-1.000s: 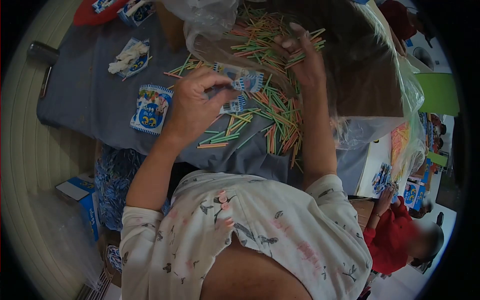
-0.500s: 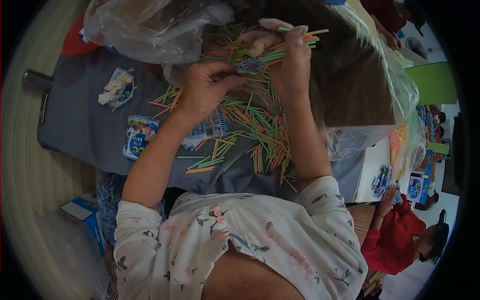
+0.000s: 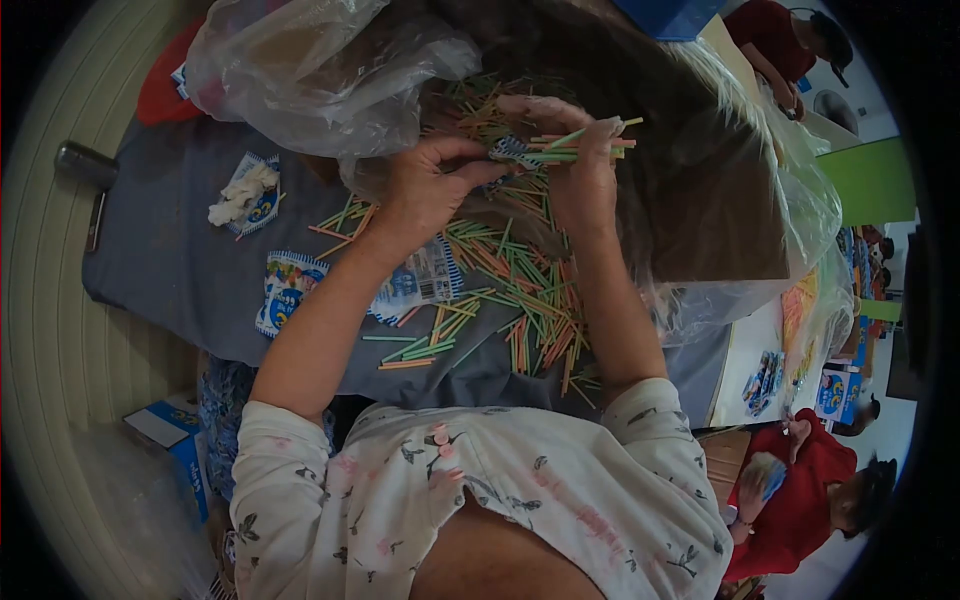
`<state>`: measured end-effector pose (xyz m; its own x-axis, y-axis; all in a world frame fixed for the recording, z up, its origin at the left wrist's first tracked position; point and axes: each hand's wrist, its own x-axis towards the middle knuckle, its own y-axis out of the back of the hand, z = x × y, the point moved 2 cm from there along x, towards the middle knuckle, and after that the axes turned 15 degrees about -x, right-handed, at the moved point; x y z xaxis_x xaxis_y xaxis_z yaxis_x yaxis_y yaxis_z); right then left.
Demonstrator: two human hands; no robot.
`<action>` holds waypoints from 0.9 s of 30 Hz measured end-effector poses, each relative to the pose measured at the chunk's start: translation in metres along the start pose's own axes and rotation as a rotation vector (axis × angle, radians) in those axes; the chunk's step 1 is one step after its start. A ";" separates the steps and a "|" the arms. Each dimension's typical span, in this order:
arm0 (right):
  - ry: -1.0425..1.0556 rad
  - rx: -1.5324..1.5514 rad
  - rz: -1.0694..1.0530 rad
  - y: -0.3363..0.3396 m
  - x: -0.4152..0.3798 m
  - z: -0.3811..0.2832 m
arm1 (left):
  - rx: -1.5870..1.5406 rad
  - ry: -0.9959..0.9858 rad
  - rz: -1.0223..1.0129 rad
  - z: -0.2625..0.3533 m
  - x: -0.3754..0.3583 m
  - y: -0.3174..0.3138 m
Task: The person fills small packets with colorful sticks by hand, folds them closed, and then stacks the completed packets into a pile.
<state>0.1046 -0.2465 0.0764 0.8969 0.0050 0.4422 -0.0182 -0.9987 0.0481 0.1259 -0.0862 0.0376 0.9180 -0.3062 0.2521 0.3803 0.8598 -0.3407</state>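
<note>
My left hand (image 3: 425, 190) pinches a small blue-and-white printed packet (image 3: 512, 150) at its edge. My right hand (image 3: 580, 165) grips a bundle of thin coloured sticks (image 3: 585, 142) whose ends point into the packet's mouth. Both hands hover over a heap of loose coloured sticks (image 3: 520, 290) spread across the grey cloth (image 3: 170, 260) and spilling from a large clear plastic bag (image 3: 740, 190).
Flat printed packets (image 3: 285, 290) lie on the cloth, one (image 3: 248, 192) under white stuffing. A crumpled clear bag (image 3: 310, 70) sits at the back. A blue box (image 3: 175, 430) stands below left. A person in red (image 3: 800, 500) sits at the lower right beside more packets.
My left hand brought the packet up from the cloth to the right hand. My right hand gathered a bundle of sticks and turned it toward the packet. The view shifted slightly.
</note>
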 end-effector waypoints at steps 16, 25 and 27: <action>-0.046 -0.102 -0.121 -0.004 0.001 0.028 | 0.156 -0.121 -0.052 -0.010 0.000 0.009; -0.074 -0.091 0.038 0.000 0.028 0.020 | -0.035 0.098 -0.055 -0.002 0.021 0.007; 0.082 -0.264 0.052 -0.004 0.028 0.014 | 0.008 0.002 -0.085 -0.002 0.030 0.005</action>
<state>0.1356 -0.2430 0.0758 0.8531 -0.0311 0.5208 -0.1876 -0.9497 0.2507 0.1559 -0.0918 0.0418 0.8826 -0.3791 0.2779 0.4560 0.8340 -0.3108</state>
